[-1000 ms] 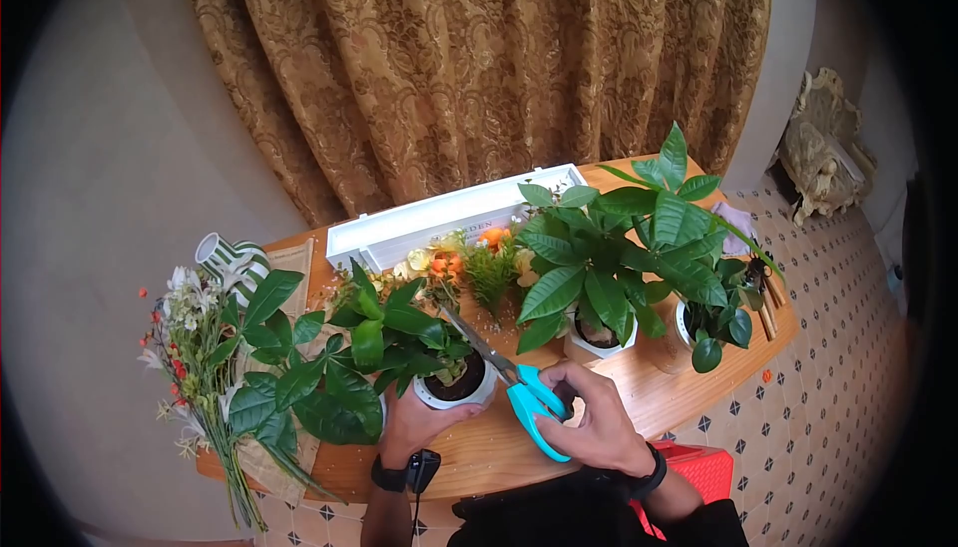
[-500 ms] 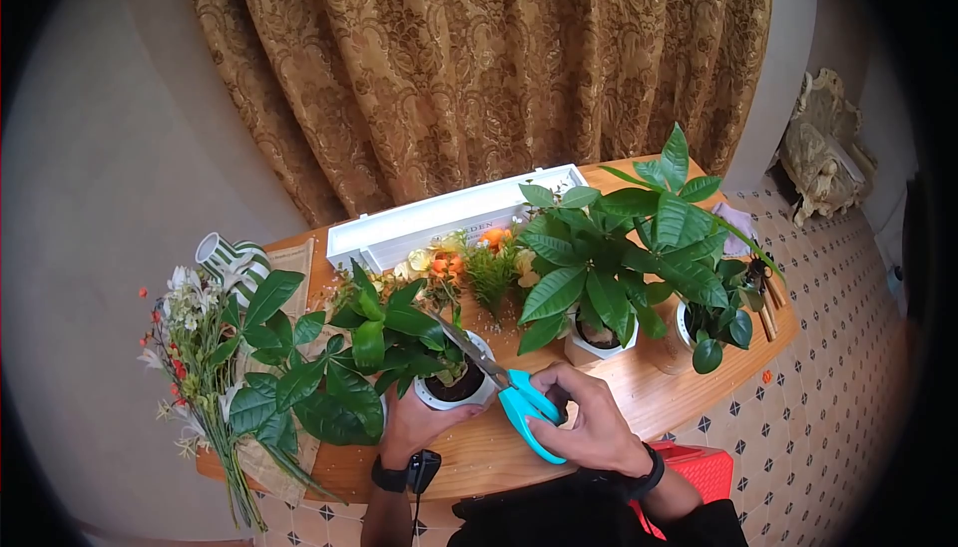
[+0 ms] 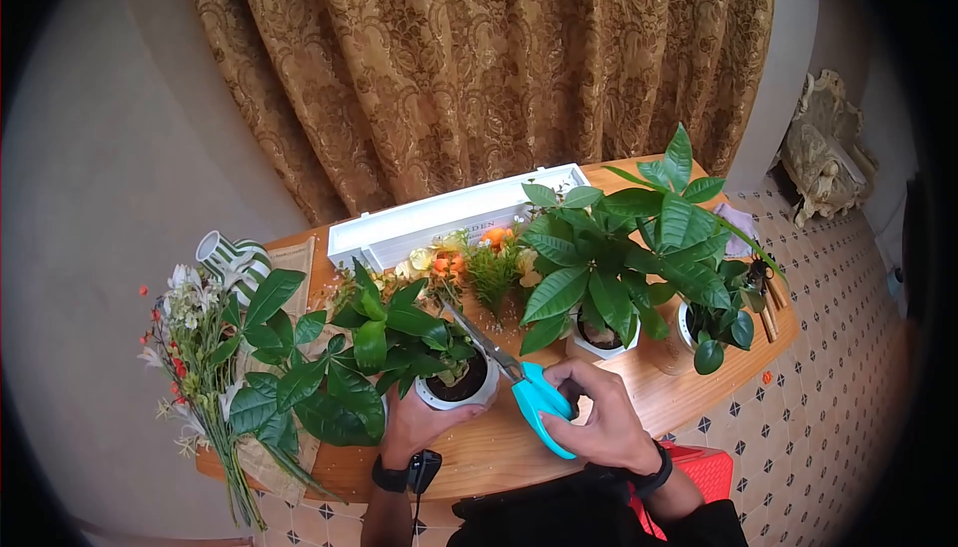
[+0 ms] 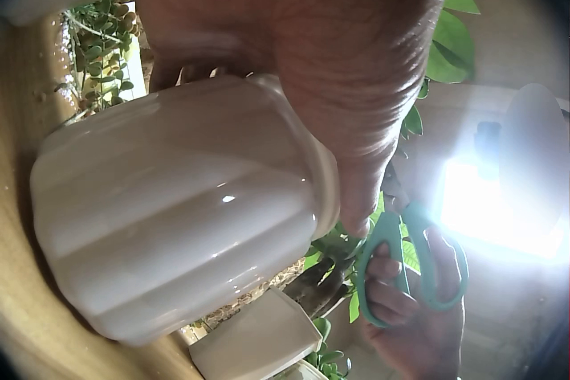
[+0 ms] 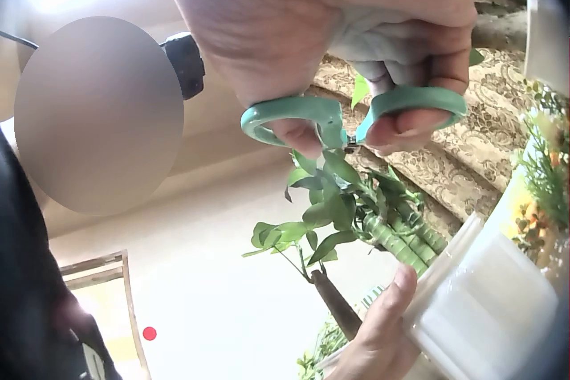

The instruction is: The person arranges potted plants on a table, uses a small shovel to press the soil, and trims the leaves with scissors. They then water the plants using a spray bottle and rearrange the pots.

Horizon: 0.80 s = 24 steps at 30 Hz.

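My left hand grips a white pot with dark soil and a leafy green plant; in the left wrist view the fingers wrap behind the ribbed pot. Turquoise-handled scissors are in my right hand, thumb and fingers through the loops. Their metal blades point up and left, over the pot's right rim beside the plant. The right wrist view shows the handles spread apart below the right hand.
Behind the pot lie orange and yellow flowers and a long white box. A large potted plant and a smaller one stand to the right. Cut flowers and a striped vase are on the left.
The scissors closed somewhat, then their handles shifted slightly right and down, with the blade tips now a little higher. My left hand and the pot have barely moved.
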Tool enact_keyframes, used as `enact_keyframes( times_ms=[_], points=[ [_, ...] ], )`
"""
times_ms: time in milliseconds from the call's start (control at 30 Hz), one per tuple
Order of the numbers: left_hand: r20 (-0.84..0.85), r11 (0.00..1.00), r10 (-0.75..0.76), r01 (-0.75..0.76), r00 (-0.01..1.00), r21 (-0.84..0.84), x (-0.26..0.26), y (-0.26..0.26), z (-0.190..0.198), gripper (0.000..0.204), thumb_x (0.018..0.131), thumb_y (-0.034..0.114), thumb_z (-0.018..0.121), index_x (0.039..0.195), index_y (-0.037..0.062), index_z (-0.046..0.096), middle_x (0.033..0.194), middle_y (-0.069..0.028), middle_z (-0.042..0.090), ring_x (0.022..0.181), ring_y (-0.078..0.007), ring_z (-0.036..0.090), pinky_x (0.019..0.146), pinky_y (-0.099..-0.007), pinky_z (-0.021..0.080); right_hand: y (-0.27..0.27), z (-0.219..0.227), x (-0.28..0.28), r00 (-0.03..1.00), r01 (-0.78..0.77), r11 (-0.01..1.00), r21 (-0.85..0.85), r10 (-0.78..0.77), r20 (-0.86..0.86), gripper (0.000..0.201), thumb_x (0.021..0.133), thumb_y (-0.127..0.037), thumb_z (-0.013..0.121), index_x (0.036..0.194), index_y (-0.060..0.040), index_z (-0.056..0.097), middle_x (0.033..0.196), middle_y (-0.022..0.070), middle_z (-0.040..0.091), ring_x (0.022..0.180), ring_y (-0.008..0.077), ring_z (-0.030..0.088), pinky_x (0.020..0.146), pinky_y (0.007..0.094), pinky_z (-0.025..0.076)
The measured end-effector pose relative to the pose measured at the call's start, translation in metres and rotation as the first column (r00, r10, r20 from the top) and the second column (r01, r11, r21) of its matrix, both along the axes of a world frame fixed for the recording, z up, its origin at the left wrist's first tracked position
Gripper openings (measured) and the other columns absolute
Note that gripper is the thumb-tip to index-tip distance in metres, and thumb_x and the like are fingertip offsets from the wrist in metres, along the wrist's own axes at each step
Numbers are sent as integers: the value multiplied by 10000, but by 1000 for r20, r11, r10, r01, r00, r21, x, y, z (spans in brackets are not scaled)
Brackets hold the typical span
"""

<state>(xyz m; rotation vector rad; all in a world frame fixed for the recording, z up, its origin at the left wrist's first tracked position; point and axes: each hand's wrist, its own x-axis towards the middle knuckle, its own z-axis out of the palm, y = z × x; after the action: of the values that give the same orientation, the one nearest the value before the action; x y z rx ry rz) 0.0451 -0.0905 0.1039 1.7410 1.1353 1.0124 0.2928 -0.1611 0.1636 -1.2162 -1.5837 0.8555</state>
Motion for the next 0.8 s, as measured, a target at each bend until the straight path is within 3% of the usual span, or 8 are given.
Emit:
enact_keyframes(
  times_ms=[400, 467, 567, 800],
  points=[
    [-26, 999, -5, 6, 1000, 33, 1, 0, 1, 777, 597, 245, 993, 1186, -40, 574, 1108, -162, 696, 1011, -255, 694, 905, -380, 548, 16, 45, 22, 971, -48, 994, 100, 23, 236, 438, 805, -326, 816, 1019, 17, 647, 781, 154, 665, 641, 253, 663, 600, 354, 519],
    [133, 998, -13, 22, 991, -59, 5, 0, 5, 780, 597, 241, 990, 1191, -39, 571, 1113, -165, 694, 1019, -257, 690, 910, -382, 545, 15, 57, 24, 960, -48, 998, 36, 36, 277, 429, 811, -346, 802, 998, 9, 649, 744, 147, 663, 600, 262, 658, 583, 359, 513],
    [90, 998, -56, 59, 994, -24, 3, -2, 11, 663, 692, 146, 933, 1244, -23, 609, 1185, -136, 698, 1083, -225, 683, 977, -368, 548, 15, 72, 24, 941, -81, 995, -53, 94, 324, 393, 773, -257, 808, 1008, 19, 654, 817, 113, 676, 658, 193, 663, 645, 302, 523],
    [24, 999, -51, 51, 998, 13, 1, -1, 8, 661, 688, 143, 933, 1242, -20, 610, 1184, -131, 700, 1073, -225, 689, 957, -370, 559, 17, 74, 21, 916, -78, 996, -53, 93, 390, 403, 789, -282, 803, 1014, 18, 657, 832, 134, 679, 678, 238, 677, 660, 324, 534]
  ],
)
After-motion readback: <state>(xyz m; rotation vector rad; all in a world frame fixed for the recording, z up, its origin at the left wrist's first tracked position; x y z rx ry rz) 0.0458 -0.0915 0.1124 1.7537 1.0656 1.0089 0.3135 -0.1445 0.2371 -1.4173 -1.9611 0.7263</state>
